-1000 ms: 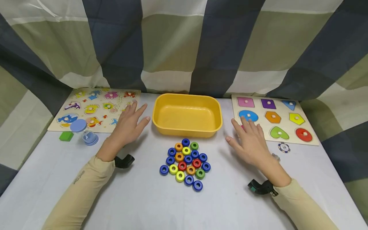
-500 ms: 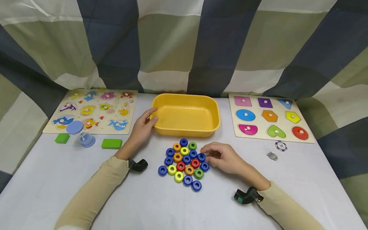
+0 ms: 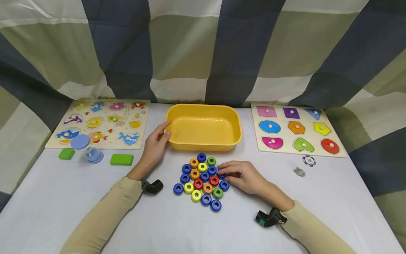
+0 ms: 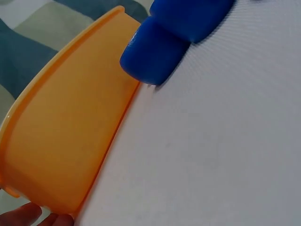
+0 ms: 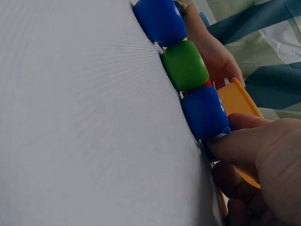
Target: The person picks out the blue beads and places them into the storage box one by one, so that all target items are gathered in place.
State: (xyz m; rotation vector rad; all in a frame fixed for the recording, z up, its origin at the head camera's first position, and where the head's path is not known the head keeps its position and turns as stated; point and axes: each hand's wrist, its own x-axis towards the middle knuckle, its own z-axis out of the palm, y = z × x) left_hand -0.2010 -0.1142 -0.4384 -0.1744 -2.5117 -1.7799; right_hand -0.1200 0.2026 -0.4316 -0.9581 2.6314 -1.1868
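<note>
My left hand [image 3: 154,146] holds the left end of a yellow plastic tray [image 3: 203,145], with thumb and index finger at its rim. In the left wrist view, fingertips [image 4: 23,215] show at the end of the tray's wall. Right of a cluster of coloured rings, my right hand [image 3: 245,176] pinches a blue ring [image 3: 223,175] between thumb and fingers, partly covering it. Other rings lie close together on the cloth, among them a green ring [image 3: 217,193], a red ring [image 3: 214,181] and an orange ring [image 3: 207,188]. Another blue ring [image 5: 204,113] sits right beside my right thumb.
An animal peg puzzle [image 3: 104,123] lies back left, a shape peg puzzle [image 3: 298,128] back right. Green blocks [image 3: 122,159] and a small hourglass-like piece [image 3: 93,155] are at left. A poker chip [image 3: 309,161] and a grey piece [image 3: 299,171] lie at right.
My left hand has moved right from over the animal puzzle to the tray's end. My right hand has come down and left from the shape puzzle and taken hold of a blue ring.
</note>
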